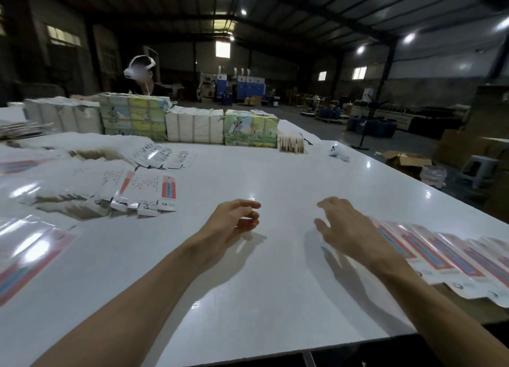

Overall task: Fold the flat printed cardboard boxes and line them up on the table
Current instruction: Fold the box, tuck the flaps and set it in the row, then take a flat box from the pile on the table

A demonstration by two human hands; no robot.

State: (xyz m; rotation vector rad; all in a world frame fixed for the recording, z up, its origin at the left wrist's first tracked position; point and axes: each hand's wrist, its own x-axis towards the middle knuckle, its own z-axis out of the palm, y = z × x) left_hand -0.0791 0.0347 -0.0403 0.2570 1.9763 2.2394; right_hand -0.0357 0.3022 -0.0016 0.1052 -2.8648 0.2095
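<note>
While both hands point(234, 220) hover empty | folded boxes point(440, 259) red-striped, rowed

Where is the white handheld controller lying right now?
The white controller lies on the white table at its far right edge, right of the small wooden-looking stack.
</note>
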